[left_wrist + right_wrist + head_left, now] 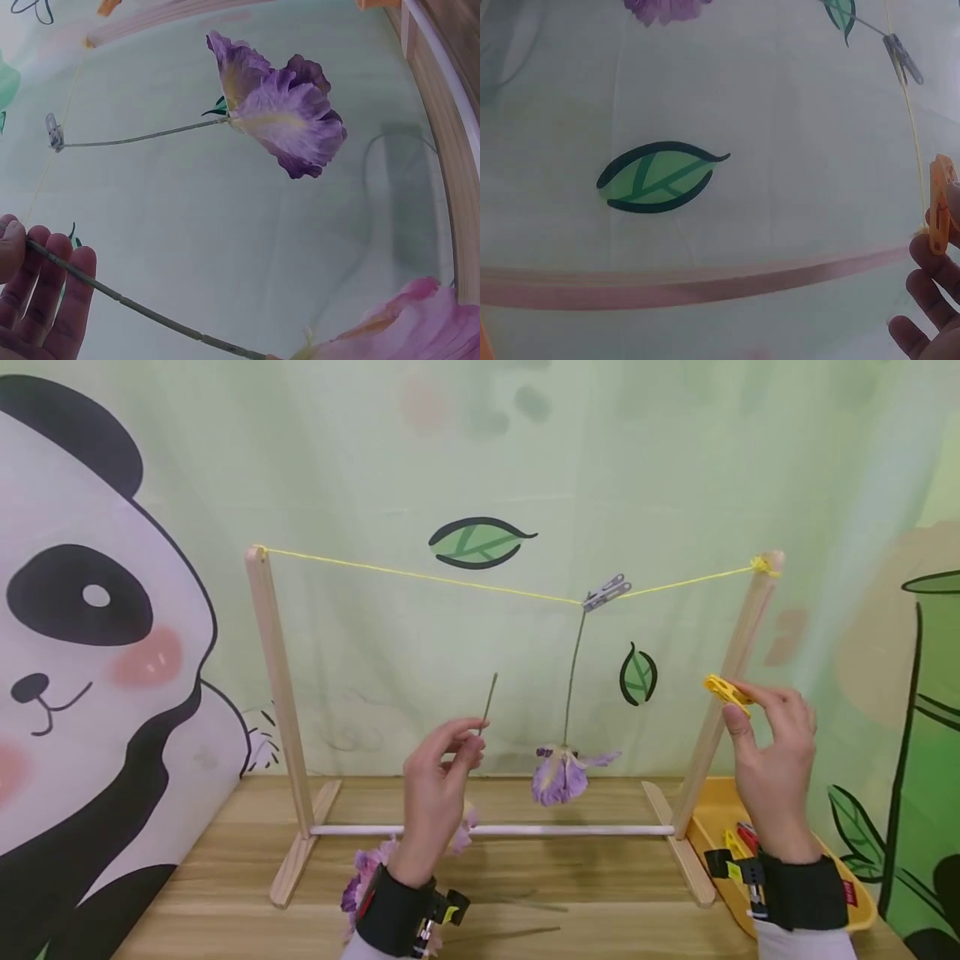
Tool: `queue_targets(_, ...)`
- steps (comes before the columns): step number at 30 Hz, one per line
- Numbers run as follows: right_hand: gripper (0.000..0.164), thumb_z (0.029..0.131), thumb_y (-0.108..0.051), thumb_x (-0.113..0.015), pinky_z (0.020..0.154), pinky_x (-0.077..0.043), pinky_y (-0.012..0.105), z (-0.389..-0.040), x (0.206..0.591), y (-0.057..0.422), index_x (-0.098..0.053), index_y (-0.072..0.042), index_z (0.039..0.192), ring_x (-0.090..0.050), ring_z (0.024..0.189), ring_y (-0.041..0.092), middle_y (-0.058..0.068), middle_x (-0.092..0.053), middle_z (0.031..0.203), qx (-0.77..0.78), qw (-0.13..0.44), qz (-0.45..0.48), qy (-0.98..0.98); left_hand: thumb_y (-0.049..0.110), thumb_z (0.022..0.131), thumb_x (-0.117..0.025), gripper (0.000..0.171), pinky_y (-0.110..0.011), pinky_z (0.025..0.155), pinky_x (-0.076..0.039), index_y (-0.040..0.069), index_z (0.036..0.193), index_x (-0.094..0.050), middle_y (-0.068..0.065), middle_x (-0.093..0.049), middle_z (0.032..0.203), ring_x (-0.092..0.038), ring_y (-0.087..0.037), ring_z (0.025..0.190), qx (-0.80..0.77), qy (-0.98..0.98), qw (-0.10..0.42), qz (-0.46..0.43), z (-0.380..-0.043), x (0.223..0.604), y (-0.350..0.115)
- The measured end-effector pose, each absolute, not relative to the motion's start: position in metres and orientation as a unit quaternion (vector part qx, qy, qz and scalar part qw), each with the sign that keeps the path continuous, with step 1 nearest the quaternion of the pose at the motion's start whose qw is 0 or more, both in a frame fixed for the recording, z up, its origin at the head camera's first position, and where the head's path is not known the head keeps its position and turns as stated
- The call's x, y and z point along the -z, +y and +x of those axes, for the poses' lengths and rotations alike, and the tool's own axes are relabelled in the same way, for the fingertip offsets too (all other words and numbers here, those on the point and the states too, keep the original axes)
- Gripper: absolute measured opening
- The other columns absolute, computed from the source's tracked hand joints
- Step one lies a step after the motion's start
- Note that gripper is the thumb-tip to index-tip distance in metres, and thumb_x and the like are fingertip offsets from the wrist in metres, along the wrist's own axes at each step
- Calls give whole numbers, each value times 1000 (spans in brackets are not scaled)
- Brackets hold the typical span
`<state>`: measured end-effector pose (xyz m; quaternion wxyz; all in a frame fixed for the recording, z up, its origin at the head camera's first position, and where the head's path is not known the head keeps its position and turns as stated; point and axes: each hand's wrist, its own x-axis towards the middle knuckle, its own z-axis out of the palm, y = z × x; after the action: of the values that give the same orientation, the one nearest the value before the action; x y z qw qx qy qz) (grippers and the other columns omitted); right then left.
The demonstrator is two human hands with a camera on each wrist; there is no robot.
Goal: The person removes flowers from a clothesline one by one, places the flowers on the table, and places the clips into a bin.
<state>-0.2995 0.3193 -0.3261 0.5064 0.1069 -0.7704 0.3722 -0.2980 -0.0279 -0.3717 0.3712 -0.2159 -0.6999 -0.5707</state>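
Observation:
Between thumb and fingertips, my left hand (438,785) pinches the green stem (142,309) of a pink artificial flower (405,322). The stem's tip points up below the yellow string (420,574), and the bloom hangs under the hand. My right hand (776,756) pinches a yellow clothespin (727,692) in front of the right post; in the right wrist view that clothespin looks orange. A grey clothespin (606,593) clips a purple flower (562,774) by its stem to the string, bloom downward, between my hands.
The string runs between two wooden posts (279,693) joined low down by a white rod (570,831). A yellow tray (712,797) with clothespins stands at the right. More purple flowers (363,872) and loose stems (517,935) lie on the wooden table near my left wrist.

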Motion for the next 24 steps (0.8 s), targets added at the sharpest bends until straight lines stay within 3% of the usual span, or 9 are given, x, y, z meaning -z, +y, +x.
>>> queue_targets(6, 30, 96, 4, -70, 91, -23, 26, -300, 346, 335, -69, 6, 126, -36, 111, -5, -23, -44, 112, -379, 516, 86, -763, 7, 98, -69, 23, -29, 69, -61, 14, 120, -76, -4, -74, 99, -72, -20, 82, 562, -707, 376, -205, -293, 381, -33)
queue_targets(18, 30, 99, -1, -69, 97, -28, 25, -290, 341, 367, -69, 5, 128, -36, 110, -8, -28, -40, 109, -386, 533, 36, -752, 7, 98, -71, 21, -34, 77, -62, 12, 117, -78, -4, -74, 98, -71, -19, 87, 505, -729, 379, -264, -299, 378, -31)
queue_targets(22, 32, 99, -3, -70, 97, -28, 25, -291, 340, 376, -68, 6, 130, -35, 109, -8, -26, -39, 108, -382, 517, 4, -766, 6, 97, -71, 22, -30, 78, -61, 14, 117, -78, 1, -72, 95, -67, -14, 85, 491, -752, 348, -268, -298, 379, -28)
queue_targets(24, 32, 100, -5, -69, 94, -28, 28, -291, 340, 382, -68, 4, 131, -36, 108, -3, -18, -44, 109, -376, 487, -21, -788, 5, 96, -72, 24, -28, 74, -59, 15, 118, -78, 3, -70, 95, -66, -11, 83, 467, -778, 320, -272, -296, 381, -27)
